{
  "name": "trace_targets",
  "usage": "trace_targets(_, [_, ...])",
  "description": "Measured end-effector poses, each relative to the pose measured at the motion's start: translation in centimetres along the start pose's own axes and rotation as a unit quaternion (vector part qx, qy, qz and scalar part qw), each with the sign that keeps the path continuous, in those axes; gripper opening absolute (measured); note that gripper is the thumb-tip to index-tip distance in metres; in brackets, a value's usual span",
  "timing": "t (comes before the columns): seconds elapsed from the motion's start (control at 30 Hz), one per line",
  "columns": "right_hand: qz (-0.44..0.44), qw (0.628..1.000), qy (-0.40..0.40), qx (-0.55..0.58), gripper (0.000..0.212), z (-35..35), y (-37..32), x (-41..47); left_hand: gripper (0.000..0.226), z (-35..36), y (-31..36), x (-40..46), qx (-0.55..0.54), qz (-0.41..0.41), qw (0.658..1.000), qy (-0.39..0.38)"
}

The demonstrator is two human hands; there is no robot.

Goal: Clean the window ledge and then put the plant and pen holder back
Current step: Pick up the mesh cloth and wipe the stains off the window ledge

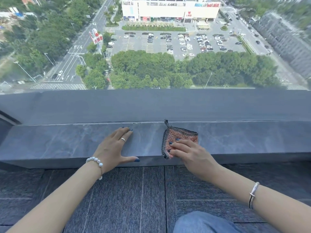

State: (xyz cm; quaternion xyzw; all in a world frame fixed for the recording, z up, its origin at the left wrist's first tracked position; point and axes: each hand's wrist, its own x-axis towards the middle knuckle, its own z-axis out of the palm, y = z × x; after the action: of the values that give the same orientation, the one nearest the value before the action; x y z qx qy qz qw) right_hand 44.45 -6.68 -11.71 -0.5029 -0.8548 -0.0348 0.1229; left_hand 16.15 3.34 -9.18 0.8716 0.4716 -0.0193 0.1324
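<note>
The grey marble window ledge (67, 142) runs across the middle of the view, under a large window. My left hand (114, 148) lies flat on it with fingers spread and the thumb at the front edge. To its right, my right hand (190, 155) presses its fingertips on a small pink cloth with a black mesh border (183, 135), which lies flat on the ledge and slightly overhangs its front edge. The plant and the pen holder are not in view.
Behind the ledge a grey sill (151, 105) rises to the glass, with a street and car park far below. Grey carpet tiles (126, 199) cover the floor in front. My knee in blue jeans (198, 222) shows at the bottom.
</note>
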Motion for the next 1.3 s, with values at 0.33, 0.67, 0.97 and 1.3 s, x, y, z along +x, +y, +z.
trace_targets(0.33, [0.038,0.999,0.005,-0.006,0.032,-1.9,2.4,-3.3,0.141,-0.5,3.7,1.7,0.011,0.035,0.999,-0.014])
trace_targets(0.67, [0.111,0.994,0.010,-0.014,0.029,-4.1,6.7,-7.9,0.139,-0.7,9.5,5.1,0.003,0.077,0.996,-0.038])
trace_targets(0.97, [0.152,0.988,0.012,-0.016,0.029,-5.8,9.9,-10.4,0.101,-1.8,14.0,7.9,0.081,0.134,0.983,-0.096])
trace_targets(1.3, [0.254,0.965,-0.023,0.065,0.022,-7.2,11.0,-8.9,0.102,-3.6,14.7,9.2,0.144,0.089,0.970,-0.176])
